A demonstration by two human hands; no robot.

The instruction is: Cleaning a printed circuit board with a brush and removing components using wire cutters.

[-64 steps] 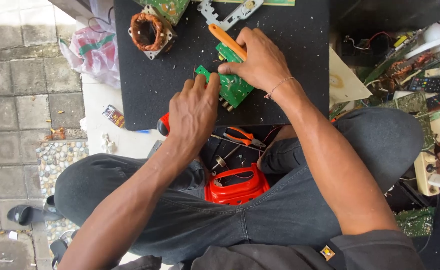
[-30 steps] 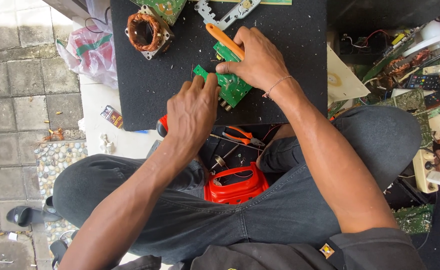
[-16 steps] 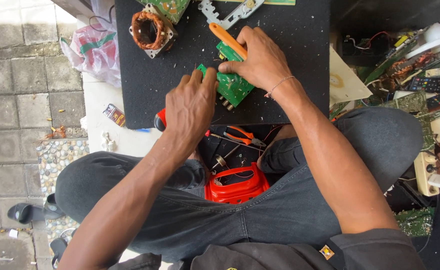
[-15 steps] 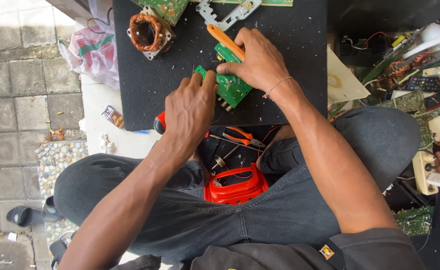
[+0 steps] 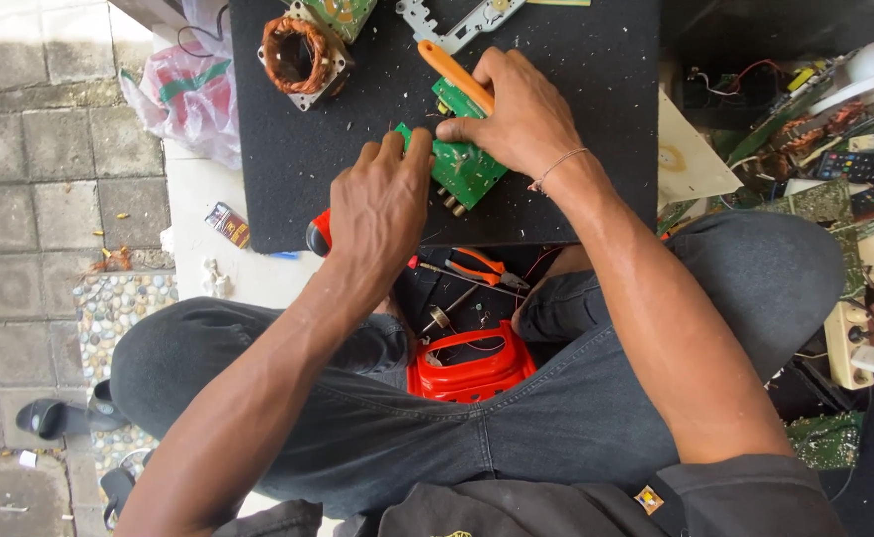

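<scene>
A green circuit board lies on a black mat in front of my knees. My left hand rests at the board's left edge with its fingertips on it, and a red tool handle sticks out from under the palm. My right hand presses on the board's upper right part and grips an orange-handled tool that points up and left. Both tools' tips are hidden by the hands.
A copper-wound coil and a metal bracket lie at the mat's far edge. Orange-handled pliers and a red plastic housing sit between my legs. Heaped circuit boards fill the right; a pink bag lies left.
My left hand has shifted slightly up against the green board. My right hand and the orange-handled tool have stayed in place.
</scene>
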